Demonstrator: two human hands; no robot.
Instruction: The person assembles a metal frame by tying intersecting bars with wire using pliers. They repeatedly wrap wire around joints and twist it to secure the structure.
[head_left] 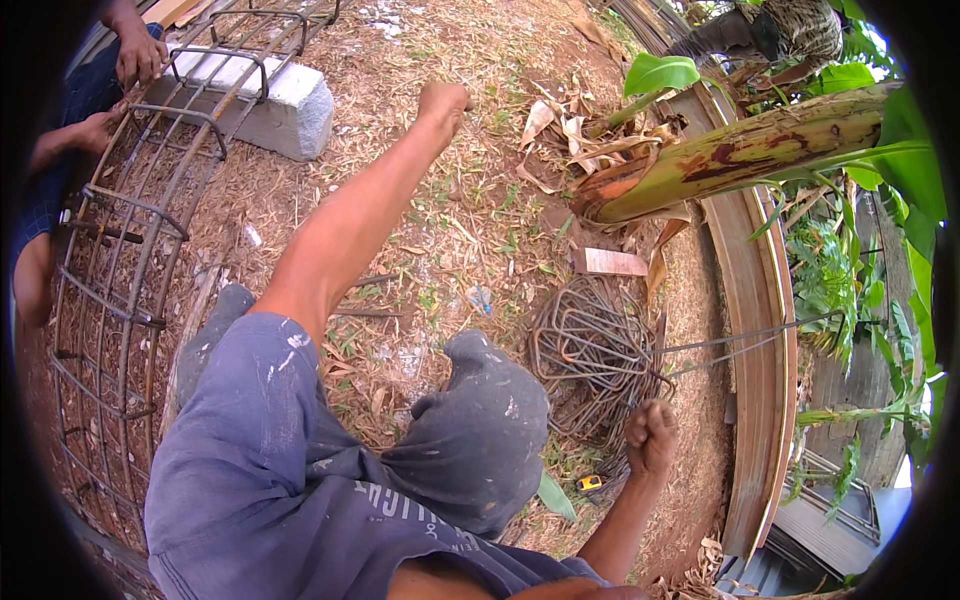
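from my remote seat i note a heap of dark grey bent-steel rod loops (pixel 588 340) on the straw-littered ground, between a dark-trousered knee (pixel 505 400) and a long brown corrugated sheet (pixel 752 350). right hand (pixel 650 438), fingers curled tight, sits just beside its lower right edge; whether it grips a rod, i cannot tell. left hand (pixel 443 108) is a fist well apart, contents unclear. judged handling: stiff, moderately heavy together, not fragile, prone to snagging; best hold is one outer loop's straight side. look: thin, tangled, squarish bends, dull, slightly rusty.
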